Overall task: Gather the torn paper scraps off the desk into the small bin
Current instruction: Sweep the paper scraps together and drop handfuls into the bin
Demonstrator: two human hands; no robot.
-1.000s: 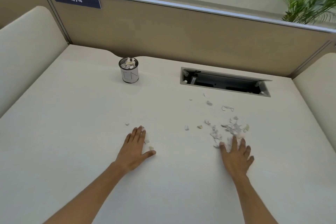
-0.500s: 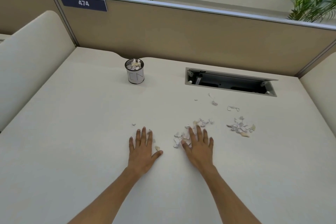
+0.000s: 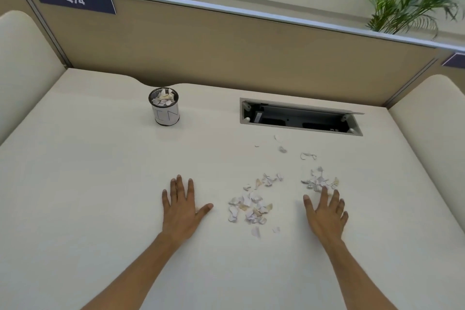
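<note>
Head view: both hands lie flat, fingers spread and holding nothing, the left hand (image 3: 181,206) at 9 o'clock of the main paper scraps (image 3: 250,207), the right hand (image 3: 325,214) at 3 o'clock, fingertips touching a smaller cluster (image 3: 319,181). The small bin (image 3: 164,109), holding scraps, stands on the desk (image 3: 88,184) at 11 o'clock.

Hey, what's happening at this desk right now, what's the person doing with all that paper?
A person is clearing torn paper scraps off a desk with bare hands. The left hand lies flat and open on the desk, left of the main scrap pile. The right hand is open too, its fingertips at a smaller cluster. A few stray bits lie near the open cable hatch. The small bin, at the back, already holds scraps.
</note>
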